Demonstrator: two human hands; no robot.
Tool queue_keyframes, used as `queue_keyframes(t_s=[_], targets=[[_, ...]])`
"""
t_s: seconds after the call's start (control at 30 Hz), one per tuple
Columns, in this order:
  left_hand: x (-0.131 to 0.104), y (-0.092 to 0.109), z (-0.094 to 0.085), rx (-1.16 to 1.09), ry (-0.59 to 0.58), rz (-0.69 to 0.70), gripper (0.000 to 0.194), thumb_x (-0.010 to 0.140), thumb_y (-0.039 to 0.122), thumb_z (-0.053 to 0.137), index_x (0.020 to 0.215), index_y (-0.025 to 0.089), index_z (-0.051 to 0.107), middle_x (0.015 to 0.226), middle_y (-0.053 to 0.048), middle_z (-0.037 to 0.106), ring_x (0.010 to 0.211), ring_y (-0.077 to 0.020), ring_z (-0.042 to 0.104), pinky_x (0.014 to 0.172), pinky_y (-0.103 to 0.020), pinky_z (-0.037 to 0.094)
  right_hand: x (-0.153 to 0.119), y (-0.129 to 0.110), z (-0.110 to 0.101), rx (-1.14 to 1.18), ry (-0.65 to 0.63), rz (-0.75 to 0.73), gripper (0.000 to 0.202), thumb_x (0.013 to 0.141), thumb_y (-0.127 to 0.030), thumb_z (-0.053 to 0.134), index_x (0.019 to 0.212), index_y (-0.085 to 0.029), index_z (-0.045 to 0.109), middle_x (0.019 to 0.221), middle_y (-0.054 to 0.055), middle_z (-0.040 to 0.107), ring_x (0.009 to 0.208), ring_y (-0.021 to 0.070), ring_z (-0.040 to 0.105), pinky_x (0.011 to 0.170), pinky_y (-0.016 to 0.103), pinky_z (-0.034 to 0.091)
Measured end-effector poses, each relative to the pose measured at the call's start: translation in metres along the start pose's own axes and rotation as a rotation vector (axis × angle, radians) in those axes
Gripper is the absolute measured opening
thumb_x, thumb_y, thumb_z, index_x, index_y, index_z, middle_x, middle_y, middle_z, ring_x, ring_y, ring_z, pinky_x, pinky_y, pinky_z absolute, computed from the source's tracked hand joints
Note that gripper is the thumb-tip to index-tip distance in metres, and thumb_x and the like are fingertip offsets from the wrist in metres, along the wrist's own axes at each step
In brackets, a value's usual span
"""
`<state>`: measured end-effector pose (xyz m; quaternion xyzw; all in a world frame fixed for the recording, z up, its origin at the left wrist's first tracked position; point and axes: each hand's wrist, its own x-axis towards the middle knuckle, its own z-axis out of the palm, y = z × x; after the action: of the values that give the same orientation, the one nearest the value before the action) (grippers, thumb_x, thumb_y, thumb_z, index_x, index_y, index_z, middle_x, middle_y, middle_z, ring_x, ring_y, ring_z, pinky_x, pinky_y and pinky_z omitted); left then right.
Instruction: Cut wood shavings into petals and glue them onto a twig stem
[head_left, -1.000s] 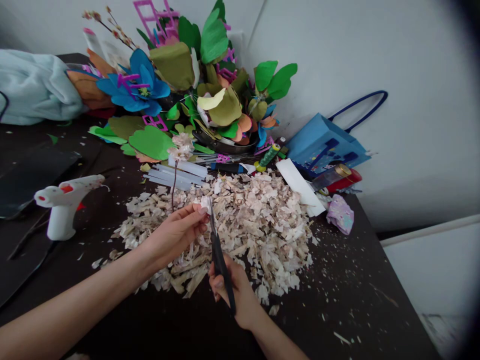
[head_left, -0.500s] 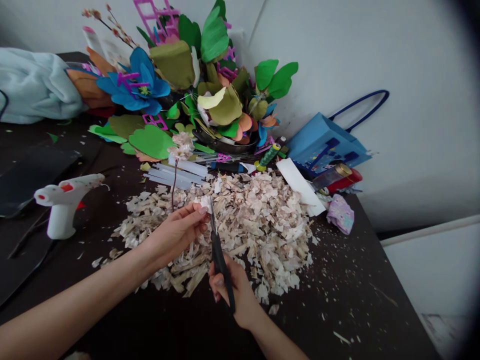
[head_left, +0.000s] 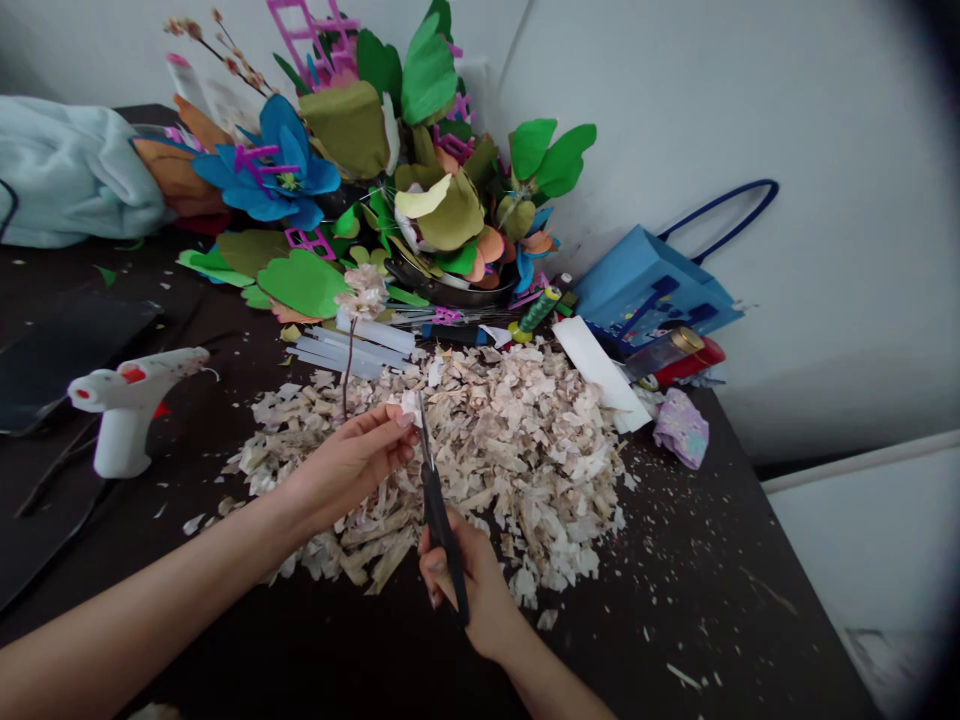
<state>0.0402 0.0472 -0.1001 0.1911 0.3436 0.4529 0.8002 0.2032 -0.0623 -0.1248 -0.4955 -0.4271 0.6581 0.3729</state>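
Between thumb and fingers, my left hand [head_left: 367, 452] pinches a small white piece of paper [head_left: 409, 402]. My right hand [head_left: 466, 570] is wrapped round the black handles of a pair of scissors [head_left: 436, 510]. The blades point away from me and lie against the right edge of the white piece. Beneath both hands spreads a heap of pale, crumpled paper scraps [head_left: 525, 450]. A thin brown stem with a pale pink blossom [head_left: 363, 292] rises just beyond my left hand.
A white glue gun [head_left: 124, 410] stands at the left, near a dark flat slab [head_left: 71, 350]. Clear glue sticks [head_left: 349, 350] lie behind the heap. Coloured paper flowers [head_left: 442, 215] fill the back. At the right are a white strip [head_left: 600, 372], a blue bag [head_left: 652, 285] and a purple crumpled pouch [head_left: 681, 428].
Almost nothing differs. Both hands, the white piece and the scissors keep nearly the same place, with only a very slight shift at the blades.
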Motion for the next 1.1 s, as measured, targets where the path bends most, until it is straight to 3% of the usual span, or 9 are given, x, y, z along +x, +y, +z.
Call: queue_keyframes(t_s=[0.3,0.67,0.97,1.1], targets=[[0.002,0.004,-0.002,-0.008,-0.05,-0.012,0.028,0.065,0.023,0.093,0.075,0.015,0.069,0.072,-0.002,0.069,0.07,-0.012,0.064,0.065,-0.02,0.055,-0.001,-0.004,-0.002,0.019,0.01,0.003,0.052,0.076,-0.068,0.07,0.078,-0.02,0.051,0.055,-0.008,0.044,0.044,0.0081,0.037,0.044,0.021,0.035],[0.005,0.007,-0.004,0.04,0.014,0.017,0.03,0.063,0.029,0.094,0.073,0.016,0.069,0.071,0.0,0.067,0.071,-0.0128,0.065,0.064,-0.02,0.054,-0.002,-0.003,-0.002,-0.024,0.033,0.014,0.05,0.075,-0.065,0.072,0.076,-0.02,0.05,0.058,-0.007,0.043,0.047,0.0089,0.037,0.045,0.022,0.033],[0.007,0.01,-0.009,0.079,-0.033,0.067,0.029,0.066,0.031,0.092,0.073,0.016,0.068,0.074,-0.001,0.066,0.07,-0.0125,0.062,0.066,-0.022,0.054,-0.003,0.0,-0.005,-0.063,0.027,0.018,0.055,0.074,-0.071,0.071,0.078,-0.02,0.051,0.059,-0.006,0.045,0.047,0.009,0.039,0.045,0.022,0.034],[0.009,0.013,-0.01,0.138,-0.048,0.074,0.031,0.064,0.032,0.093,0.072,0.016,0.068,0.072,-0.001,0.066,0.07,-0.0128,0.061,0.069,-0.024,0.054,-0.005,-0.004,-0.011,-0.121,-0.045,0.004,0.063,0.074,-0.079,0.064,0.083,-0.019,0.052,0.061,-0.005,0.047,0.048,0.009,0.041,0.047,0.022,0.034]])
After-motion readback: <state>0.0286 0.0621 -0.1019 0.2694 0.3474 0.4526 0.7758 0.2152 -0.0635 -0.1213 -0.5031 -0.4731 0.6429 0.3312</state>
